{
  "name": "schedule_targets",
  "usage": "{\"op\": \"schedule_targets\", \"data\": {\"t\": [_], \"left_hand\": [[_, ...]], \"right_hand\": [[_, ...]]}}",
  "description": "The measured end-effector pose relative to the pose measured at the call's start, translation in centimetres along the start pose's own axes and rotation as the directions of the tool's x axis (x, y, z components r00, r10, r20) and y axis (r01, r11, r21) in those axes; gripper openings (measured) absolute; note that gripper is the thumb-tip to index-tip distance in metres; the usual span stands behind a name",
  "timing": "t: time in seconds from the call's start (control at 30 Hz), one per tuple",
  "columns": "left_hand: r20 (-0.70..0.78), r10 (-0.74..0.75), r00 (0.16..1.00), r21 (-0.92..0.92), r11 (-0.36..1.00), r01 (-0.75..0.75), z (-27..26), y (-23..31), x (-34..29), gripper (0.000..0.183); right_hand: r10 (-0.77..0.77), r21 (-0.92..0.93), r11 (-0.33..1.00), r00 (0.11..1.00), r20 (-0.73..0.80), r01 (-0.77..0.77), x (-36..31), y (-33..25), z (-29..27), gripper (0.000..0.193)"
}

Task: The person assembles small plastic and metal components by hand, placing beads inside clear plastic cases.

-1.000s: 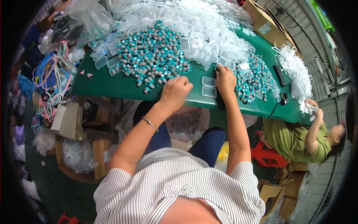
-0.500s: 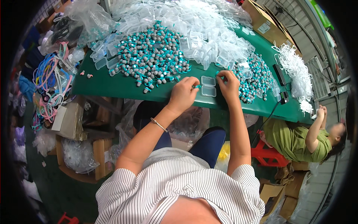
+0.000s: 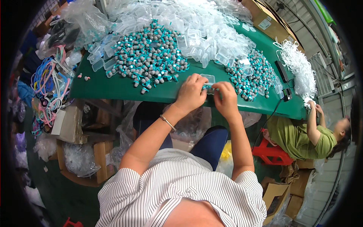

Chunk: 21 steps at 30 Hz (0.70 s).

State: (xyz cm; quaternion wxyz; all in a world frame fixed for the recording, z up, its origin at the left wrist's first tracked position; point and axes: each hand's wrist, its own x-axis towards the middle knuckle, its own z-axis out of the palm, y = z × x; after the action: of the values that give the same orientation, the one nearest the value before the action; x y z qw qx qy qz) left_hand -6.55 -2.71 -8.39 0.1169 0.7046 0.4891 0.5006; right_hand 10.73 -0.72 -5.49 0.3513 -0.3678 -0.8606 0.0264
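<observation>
Clear plastic is noted at the work position: 1 small case [image 3: 208, 78], partly hidden by fingers, is taken as the reference point. It is laid on the green table [image 3: 99, 87], between the worker's 2 hands. Just left of the case, its near part overlapped, the left hand [image 3: 191, 92] is placed with fingers curled inward. Just right of the case, the right hand [image 3: 226, 100] is placed with thumb and index finger brought close together. Teal bits [image 3: 206, 87] are seen at the fingertips; whether a plug is gripped by either hand cannot be told. Beyond the case to the left, a large pile of grey-and-teal plugs [image 3: 145, 56] is found; right of the case, a smaller pile [image 3: 254, 78] is found. Directly beyond the case, more clear cases [image 3: 189, 24] are heaped. Well to its right, white cords [image 3: 300, 70] are bunched. Well to its left, 2 pink pieces [image 3: 87, 78] are recorded.
</observation>
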Motion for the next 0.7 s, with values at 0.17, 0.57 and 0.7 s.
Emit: {"op": "schedule_targets", "data": {"t": [0.17,0.57,0.7], "left_hand": [[0.213,-0.064,0.975,0.179,0.984,0.025,-1.3,0.7,0.1,0.042],[0.163,-0.008,0.987,0.054,0.999,-0.001,-1.7,0.6,-0.2,0.075],[0.215,0.076,0.974,0.048,0.995,-0.088,-1.7,0.3,-0.2,0.072]], "right_hand": [[0.167,-0.065,0.984,0.986,-0.004,-0.167,1.7,2.9,1.9,0.021],[0.102,0.230,0.967,0.993,0.054,-0.112,1.7,2.2,0.1,0.022],[0.085,0.291,0.953,0.996,0.024,-0.089,0.8,1.4,0.1,0.025]]}}
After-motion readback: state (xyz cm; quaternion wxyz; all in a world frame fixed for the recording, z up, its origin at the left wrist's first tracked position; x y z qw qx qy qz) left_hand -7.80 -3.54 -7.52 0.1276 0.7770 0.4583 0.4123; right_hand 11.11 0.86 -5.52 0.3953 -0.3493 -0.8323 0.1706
